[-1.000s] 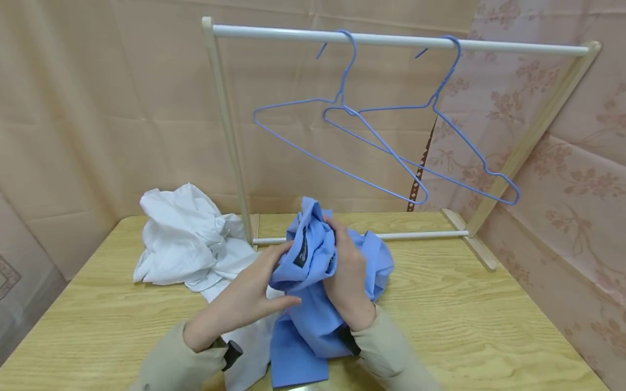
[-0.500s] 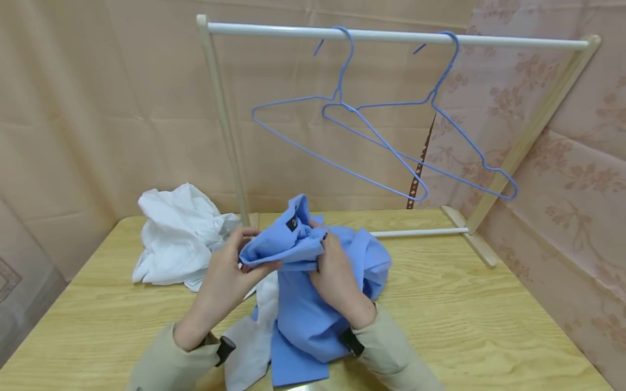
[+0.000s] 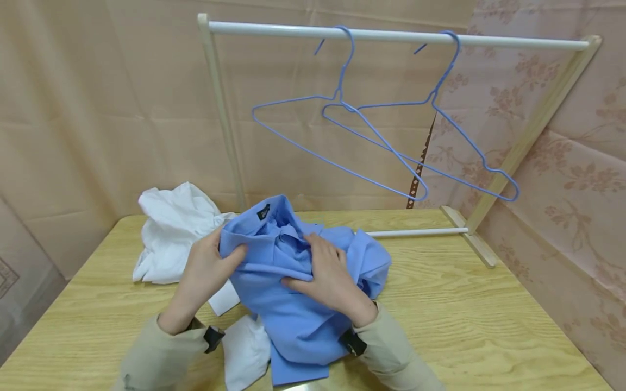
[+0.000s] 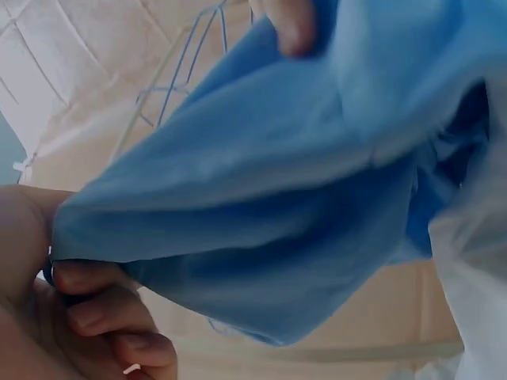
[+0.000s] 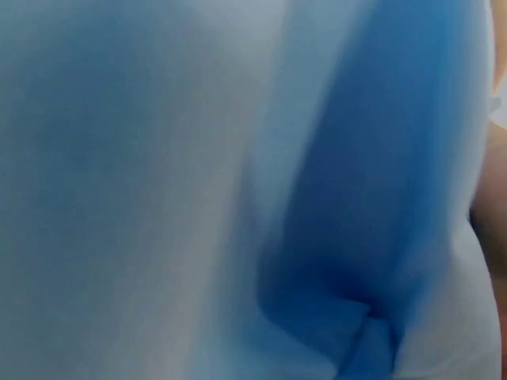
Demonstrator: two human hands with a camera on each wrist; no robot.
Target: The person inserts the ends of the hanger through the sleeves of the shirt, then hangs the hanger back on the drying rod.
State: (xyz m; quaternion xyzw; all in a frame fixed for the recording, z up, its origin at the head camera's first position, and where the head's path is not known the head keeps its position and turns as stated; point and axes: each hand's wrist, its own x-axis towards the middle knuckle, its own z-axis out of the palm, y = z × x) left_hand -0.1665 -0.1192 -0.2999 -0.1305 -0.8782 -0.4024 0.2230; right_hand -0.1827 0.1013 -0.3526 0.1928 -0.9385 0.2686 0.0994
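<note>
A crumpled blue shirt (image 3: pixel 283 304) lies bunched at the middle of the table, its top lifted and spread open. A small dark label (image 3: pixel 264 212) shows inside the opening. My left hand (image 3: pixel 207 266) pinches the left corner of that opening, thumb in front; the left wrist view shows its fingers (image 4: pixel 111 309) curled under the blue cloth. At the opening's right side my right hand (image 3: pixel 330 271) grips the fabric, thumb across the front. Blue folds (image 5: pixel 158 198) fill most of the right wrist view.
White crumpled cloth (image 3: pixel 176 233) is heaped at the back left, and a white piece (image 3: pixel 246 347) shows beside the blue shirt. Two blue wire hangers (image 3: pixel 337 144) (image 3: pixel 469 141) hang from the rack's white bar (image 3: pixel 391 38). The rack's foot (image 3: pixel 469 239) stands at the back right.
My left hand has moved left and pulled the shirt's bunched opening wider. The label has shifted up and left. My right hand has stayed close by, its thumb now across the front.
</note>
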